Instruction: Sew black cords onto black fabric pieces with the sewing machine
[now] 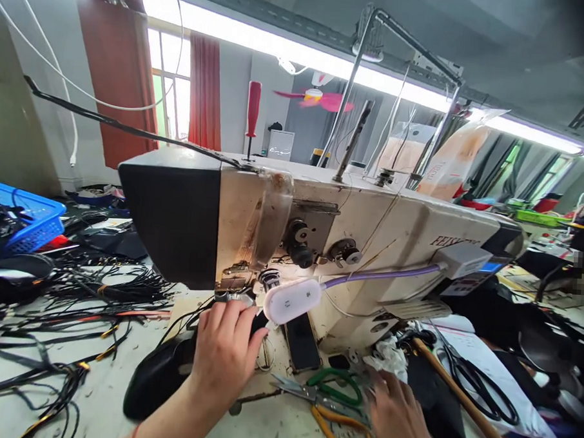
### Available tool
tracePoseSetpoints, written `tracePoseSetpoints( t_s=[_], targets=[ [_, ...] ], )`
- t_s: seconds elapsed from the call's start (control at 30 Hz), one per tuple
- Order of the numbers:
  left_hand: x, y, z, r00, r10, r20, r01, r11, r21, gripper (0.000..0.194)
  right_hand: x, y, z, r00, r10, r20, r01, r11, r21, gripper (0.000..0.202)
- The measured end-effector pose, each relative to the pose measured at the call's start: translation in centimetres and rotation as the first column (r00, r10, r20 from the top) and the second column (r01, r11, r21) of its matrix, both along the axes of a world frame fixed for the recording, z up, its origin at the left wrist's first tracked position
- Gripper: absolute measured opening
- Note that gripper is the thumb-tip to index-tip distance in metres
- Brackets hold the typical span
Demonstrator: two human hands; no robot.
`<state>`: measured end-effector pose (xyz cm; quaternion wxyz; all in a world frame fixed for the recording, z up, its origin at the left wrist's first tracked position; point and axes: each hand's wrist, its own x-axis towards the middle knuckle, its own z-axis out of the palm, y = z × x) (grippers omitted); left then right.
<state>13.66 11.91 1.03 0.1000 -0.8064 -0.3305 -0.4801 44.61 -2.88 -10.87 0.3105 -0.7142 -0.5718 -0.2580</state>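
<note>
A large white sewing machine point(244, 210) with a black end cover stands in front of me. My left hand point(226, 345) is closed beneath its needle area, over a black rounded piece point(157, 374) that sticks out to the left. Its fingertips are hidden. A lit lamp point(293, 301) hangs just right of that hand. My right hand point(399, 414) rests low on the machine bed, fingers bent and slightly blurred; whether it grips anything is unclear. Beside it lie green-handled scissors point(336, 383) and orange-handled scissors point(340, 434), with crumpled white plastic point(390, 359) just behind.
A phone point(302, 342) lies under the machine arm. Tangled black cords point(125, 283) and a blue basket point(30, 224) are at left. At right are a wooden stick point(459, 388), large black scissors point(483, 382) and white paper point(516, 397). A red-handled screwdriver point(253, 111) stands upright on the machine.
</note>
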Motion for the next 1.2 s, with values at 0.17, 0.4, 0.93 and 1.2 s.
tracePoseSetpoints(
  t_s=[0.17,0.4,0.93,1.2],
  targets=[
    [0.9,-0.6,-1.0,0.997,-0.077,-0.028,0.074,0.994,-0.081,0.014,-7.0,6.1,4.5,0.922,0.386,-0.022,-0.386,0.922,0.008,0.027],
    [-7.1,2.1,-1.0,0.963,-0.263,0.052,0.268,0.932,-0.243,0.012,-17.2,12.1,7.4,0.568,0.817,-0.098,-0.817,0.574,0.055,0.02],
    [-4.2,5.0,1.2,0.988,-0.107,0.112,0.154,0.645,-0.749,0.033,-15.6,14.9,9.7,0.513,0.723,0.463,-0.849,0.507,0.149,0.016],
    [-4.1,6.0,1.8,0.967,-0.146,0.21,0.256,0.527,-0.811,0.033,-15.2,16.4,6.0,0.554,0.717,0.423,-0.826,0.535,0.175,0.033]
  ],
)
